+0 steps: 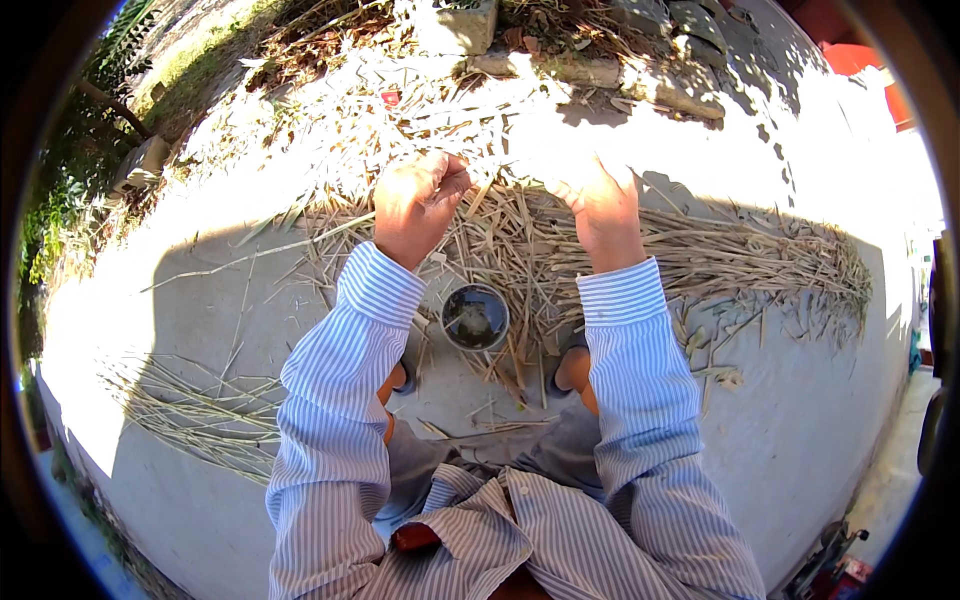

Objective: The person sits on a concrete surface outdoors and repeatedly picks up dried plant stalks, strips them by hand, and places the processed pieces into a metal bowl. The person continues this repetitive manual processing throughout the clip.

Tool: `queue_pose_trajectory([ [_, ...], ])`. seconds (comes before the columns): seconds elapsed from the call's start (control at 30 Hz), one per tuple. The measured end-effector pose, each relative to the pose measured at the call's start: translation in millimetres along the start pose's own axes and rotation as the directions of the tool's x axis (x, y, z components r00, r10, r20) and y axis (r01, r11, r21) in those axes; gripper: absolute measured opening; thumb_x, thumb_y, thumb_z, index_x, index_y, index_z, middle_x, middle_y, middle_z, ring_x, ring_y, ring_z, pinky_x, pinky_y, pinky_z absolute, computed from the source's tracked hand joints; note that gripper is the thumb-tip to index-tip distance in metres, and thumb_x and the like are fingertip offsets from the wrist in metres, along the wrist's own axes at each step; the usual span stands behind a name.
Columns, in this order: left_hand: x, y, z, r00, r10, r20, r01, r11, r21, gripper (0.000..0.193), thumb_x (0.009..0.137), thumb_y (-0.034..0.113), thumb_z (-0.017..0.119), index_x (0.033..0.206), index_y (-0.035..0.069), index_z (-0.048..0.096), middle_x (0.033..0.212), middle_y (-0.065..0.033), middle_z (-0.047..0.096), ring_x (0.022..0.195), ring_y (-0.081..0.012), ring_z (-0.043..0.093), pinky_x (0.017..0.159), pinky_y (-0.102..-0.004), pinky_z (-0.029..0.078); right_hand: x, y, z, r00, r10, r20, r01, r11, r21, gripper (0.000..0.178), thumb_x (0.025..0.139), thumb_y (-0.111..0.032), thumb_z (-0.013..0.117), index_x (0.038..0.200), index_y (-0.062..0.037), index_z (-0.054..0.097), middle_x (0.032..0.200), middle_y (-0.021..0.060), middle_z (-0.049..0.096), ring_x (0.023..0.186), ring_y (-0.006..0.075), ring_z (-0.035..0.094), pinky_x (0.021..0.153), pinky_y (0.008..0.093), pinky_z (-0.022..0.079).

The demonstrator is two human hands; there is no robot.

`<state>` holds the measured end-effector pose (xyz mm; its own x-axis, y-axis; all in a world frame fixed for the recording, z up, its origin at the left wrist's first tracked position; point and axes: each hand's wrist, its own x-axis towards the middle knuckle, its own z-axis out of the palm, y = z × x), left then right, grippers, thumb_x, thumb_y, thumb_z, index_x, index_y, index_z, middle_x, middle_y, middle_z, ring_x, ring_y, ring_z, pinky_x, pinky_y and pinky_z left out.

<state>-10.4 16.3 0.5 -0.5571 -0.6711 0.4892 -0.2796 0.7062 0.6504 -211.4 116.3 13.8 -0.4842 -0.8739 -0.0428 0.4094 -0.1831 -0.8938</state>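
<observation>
Both my hands are raised over a spread of dry plant stalks, at the edge of bright sunlight. My left hand (420, 205) is closed in a pinch, and a long thin stalk (260, 252) runs from it out to the left. My right hand (606, 208) is held apart from it, thumb and fingers drawn together; glare washes out the fingertips and whatever is between them. Below and between my hands, a round bowl (475, 318) of dark liquid stands on the ground between my feet.
A thick bundle of dry stalks (750, 255) lies to the right, and a smaller bundle of thin stalks (200, 410) to the left. Stalk scraps (350, 140) litter the sunlit ground ahead. Stone blocks (670, 90) edge the far side.
</observation>
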Motion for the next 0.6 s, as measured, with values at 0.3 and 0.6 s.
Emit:
queue_pose_trajectory([
  [0.3, 8.2, 8.1, -11.8, 0.897, -0.409, -0.168, 0.191, 0.702, -0.686, 0.006, 0.085, 0.009, 0.068, 0.087, 0.004, 0.067, 0.080, -0.0044, 0.069, 0.070, -0.0079, 0.061, 0.061, -0.0233, 0.047, -3.9, 2.3, -7.8, 0.990, -0.133, -0.054, 0.132, 0.991, -0.013, 0.019, 0.093, -0.008, 0.055, 0.106, 0.0046, 0.057, 0.089, 0.0108, 0.065, 0.078, 0.0190, 0.066, 0.062, 0.0273, 0.055],
  [0.6, 2.5, 5.6, 14.9, 0.988, 0.148, -0.049, -0.145, 0.988, 0.055, 0.018, 0.073, 0.007, 0.077, 0.082, 0.000, 0.064, 0.081, -0.0106, 0.067, 0.072, -0.0216, 0.065, 0.065, -0.0282, 0.051, -11.6, 6.3, -1.4, 0.980, -0.194, -0.052, 0.188, 0.976, -0.106, 0.016, 0.093, -0.004, 0.051, 0.105, 0.0051, 0.056, 0.093, 0.0131, 0.064, 0.079, 0.0205, 0.066, 0.062, 0.0289, 0.056],
])
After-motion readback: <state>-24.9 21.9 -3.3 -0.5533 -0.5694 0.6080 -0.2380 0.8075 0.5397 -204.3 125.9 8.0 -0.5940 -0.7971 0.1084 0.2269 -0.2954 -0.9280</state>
